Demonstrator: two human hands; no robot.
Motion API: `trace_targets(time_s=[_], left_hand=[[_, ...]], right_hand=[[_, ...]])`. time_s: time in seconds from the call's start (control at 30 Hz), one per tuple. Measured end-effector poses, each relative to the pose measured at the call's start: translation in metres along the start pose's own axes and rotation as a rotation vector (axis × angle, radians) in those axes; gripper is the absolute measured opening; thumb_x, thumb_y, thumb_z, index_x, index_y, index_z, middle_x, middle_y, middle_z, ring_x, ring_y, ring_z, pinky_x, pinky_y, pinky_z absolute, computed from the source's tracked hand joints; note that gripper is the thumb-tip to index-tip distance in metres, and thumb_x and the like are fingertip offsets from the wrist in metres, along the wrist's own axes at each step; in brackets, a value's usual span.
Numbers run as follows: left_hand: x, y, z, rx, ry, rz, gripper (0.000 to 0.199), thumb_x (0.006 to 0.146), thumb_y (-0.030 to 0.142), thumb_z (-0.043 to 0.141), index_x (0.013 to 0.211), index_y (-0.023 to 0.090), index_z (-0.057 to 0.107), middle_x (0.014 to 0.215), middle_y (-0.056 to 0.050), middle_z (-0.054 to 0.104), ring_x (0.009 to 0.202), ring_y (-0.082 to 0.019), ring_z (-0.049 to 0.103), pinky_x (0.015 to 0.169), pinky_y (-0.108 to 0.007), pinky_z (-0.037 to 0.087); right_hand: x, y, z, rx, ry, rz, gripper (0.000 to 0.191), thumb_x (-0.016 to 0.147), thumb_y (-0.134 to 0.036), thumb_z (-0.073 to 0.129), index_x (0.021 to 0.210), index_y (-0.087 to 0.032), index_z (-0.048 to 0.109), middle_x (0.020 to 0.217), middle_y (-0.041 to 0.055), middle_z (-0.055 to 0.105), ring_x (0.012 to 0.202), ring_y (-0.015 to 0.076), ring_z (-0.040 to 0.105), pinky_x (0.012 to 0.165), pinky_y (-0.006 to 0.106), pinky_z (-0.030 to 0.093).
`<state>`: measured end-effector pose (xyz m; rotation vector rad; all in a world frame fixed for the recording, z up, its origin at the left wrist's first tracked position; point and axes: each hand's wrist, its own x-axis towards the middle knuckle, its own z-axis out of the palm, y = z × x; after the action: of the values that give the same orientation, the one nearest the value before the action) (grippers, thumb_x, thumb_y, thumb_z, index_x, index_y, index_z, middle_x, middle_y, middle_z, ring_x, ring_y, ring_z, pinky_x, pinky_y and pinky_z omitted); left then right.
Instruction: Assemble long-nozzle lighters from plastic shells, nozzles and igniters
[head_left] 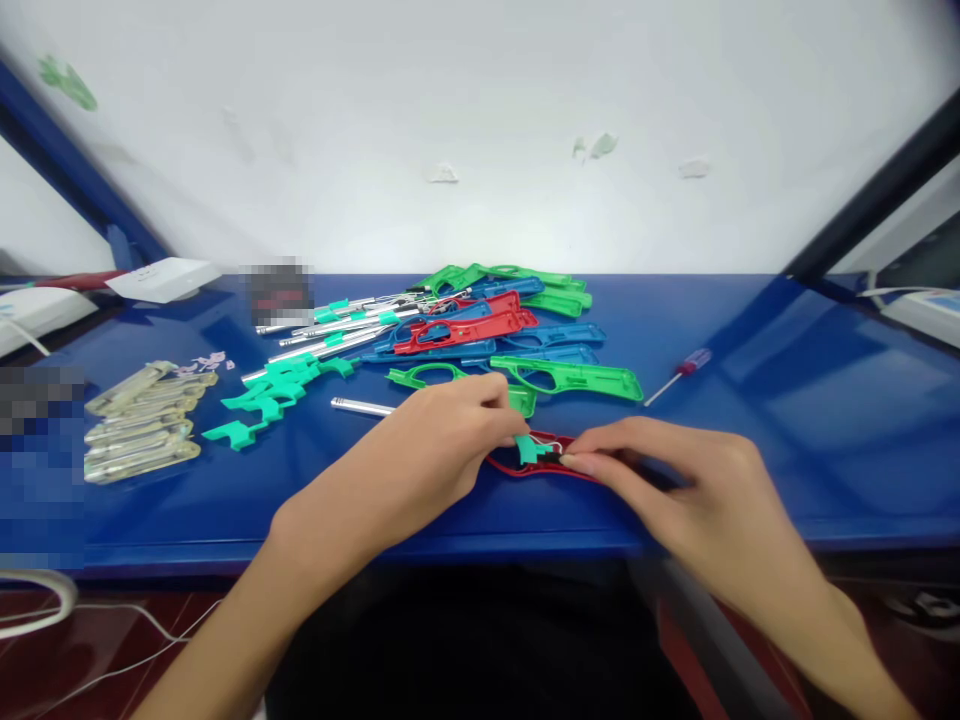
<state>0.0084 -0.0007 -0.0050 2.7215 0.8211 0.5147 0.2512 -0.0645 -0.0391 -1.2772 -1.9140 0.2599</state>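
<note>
A red plastic lighter shell half lies near the table's front edge, its hollow side up. In it sit a teal trigger, thin white wires and a small black part. My left hand is closed, thumb and forefinger pinching the trigger. From the right, my right hand reaches in, closed, its fingertips pressed together at the black part; what exactly they grip is partly hidden. A silver metal tube sticks out to the left behind my left hand.
Green shell halves, blue and red ones are piled behind my hands. Loose teal triggers and metal tubes lie left of them. Farther left are bagged parts. A screwdriver rests at right. A white wall stands behind the table.
</note>
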Motion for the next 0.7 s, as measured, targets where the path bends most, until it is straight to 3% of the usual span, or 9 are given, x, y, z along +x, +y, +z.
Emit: trace_targets(time_s=[0.27, 0.47, 0.7], left_hand=[[-0.0015, 0.0010, -0.0010, -0.022, 0.018, 0.015, 0.026, 0.098, -0.006, 0.061, 0.095, 0.016, 0.075, 0.096, 0.000, 0.061, 0.081, -0.013, 0.060, 0.070, -0.026, 0.042], [-0.0028, -0.0008, 0.0007, -0.026, 0.024, 0.013, 0.025, 0.099, -0.005, 0.060, 0.095, 0.016, 0.074, 0.098, 0.000, 0.061, 0.082, -0.013, 0.060, 0.071, -0.027, 0.043], [-0.0035, -0.0015, 0.0005, -0.043, 0.021, -0.002, 0.028, 0.102, -0.002, 0.060, 0.109, 0.018, 0.078, 0.103, 0.000, 0.064, 0.086, -0.014, 0.062, 0.076, -0.029, 0.046]], right_hand=[[0.0047, -0.0041, -0.0005, 0.025, -0.022, 0.061, 0.012, 0.096, -0.023, 0.078, 0.092, -0.034, 0.078, 0.093, -0.0156, 0.083, 0.082, 0.0083, 0.079, 0.079, 0.012, 0.057], [0.0068, -0.0063, -0.0008, 0.023, -0.047, 0.076, 0.009, 0.096, -0.026, 0.076, 0.090, -0.031, 0.079, 0.092, -0.0096, 0.084, 0.081, 0.0135, 0.079, 0.079, 0.019, 0.060], [0.0083, -0.0070, -0.0018, -0.001, -0.078, 0.075, 0.009, 0.097, -0.028, 0.075, 0.090, -0.031, 0.079, 0.093, -0.0077, 0.083, 0.080, 0.0153, 0.079, 0.079, 0.024, 0.061]])
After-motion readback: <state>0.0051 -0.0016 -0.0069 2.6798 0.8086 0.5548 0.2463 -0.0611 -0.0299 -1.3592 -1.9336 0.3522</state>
